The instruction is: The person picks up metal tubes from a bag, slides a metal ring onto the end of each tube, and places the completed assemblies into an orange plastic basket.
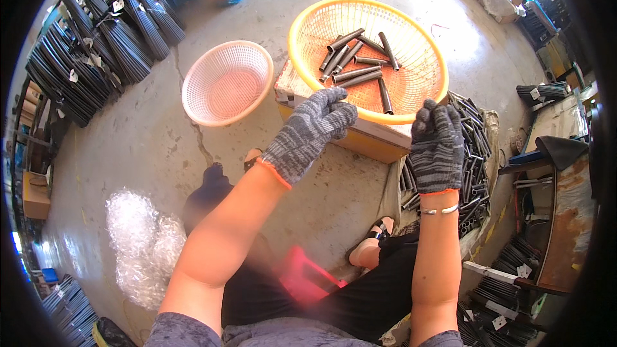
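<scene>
My left hand point(310, 130), in a grey striped knit glove with an orange cuff, is at the near left rim of a yellow-orange plastic basket point(432, 51). Its fingers are bent and pressed together; I cannot make out anything in them. By the near right rim, my right hand point(439, 144) wears a matching glove, its fingers curled in. Whatever it may hold is hidden. Several short dark metal tubes point(358, 77) lie loose inside the basket, which rests on a cardboard box point(369, 143). Under and beyond my right hand spreads a heap of similar tubes point(474, 148).
A pale pink basket point(228, 83) stands on the floor left of the box. Clear plastic wrap point(144, 244) lies at lower left, and a pink object point(307, 276) sits between my legs. Bundles of dark rods point(109, 38) fill the left racks. A rusty-topped table point(565, 225) is at right.
</scene>
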The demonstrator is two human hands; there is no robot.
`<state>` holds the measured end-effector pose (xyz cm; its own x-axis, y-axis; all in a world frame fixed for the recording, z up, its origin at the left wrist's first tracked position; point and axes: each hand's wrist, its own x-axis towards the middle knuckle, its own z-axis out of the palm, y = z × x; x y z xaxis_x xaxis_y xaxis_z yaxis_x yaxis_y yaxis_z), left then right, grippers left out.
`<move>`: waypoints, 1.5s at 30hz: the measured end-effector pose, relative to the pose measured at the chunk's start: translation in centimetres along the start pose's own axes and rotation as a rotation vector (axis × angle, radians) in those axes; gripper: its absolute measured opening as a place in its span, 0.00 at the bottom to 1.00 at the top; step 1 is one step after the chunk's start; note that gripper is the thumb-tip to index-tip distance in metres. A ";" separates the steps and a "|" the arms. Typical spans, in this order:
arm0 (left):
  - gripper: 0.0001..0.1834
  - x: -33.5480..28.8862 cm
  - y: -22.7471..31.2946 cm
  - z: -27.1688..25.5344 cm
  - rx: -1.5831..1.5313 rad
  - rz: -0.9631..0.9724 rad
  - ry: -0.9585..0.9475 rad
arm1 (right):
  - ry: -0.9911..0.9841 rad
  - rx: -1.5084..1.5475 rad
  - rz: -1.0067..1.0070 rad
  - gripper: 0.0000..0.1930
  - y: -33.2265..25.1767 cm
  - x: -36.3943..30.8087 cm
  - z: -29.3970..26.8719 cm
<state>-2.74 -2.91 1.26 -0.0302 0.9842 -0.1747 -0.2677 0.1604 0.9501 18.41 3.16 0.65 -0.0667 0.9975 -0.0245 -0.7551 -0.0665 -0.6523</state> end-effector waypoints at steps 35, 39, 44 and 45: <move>0.29 0.9 -1.7 0.0 0.103 -0.158 -0.111 | -0.061 -2.119 0.180 0.07 7.2 1.2 -41.5; 0.30 0.9 -1.8 0.3 0.142 -0.198 -0.081 | 0.261 -1.939 0.554 0.21 11.0 1.6 -43.2; 0.30 1.1 -1.5 1.1 0.186 -0.216 -0.109 | 0.429 -1.749 0.638 0.25 12.9 0.1 -40.6; 0.29 1.4 -1.6 1.3 0.175 -0.216 -0.133 | 0.343 -1.873 0.640 0.22 13.8 -1.1 -44.4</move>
<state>-1.15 -1.72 -0.13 0.1391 0.9252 -0.3530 -0.0839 0.3662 0.9268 37.06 2.30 -41.92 0.2756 0.8225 -0.4976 0.8238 -0.4688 -0.3188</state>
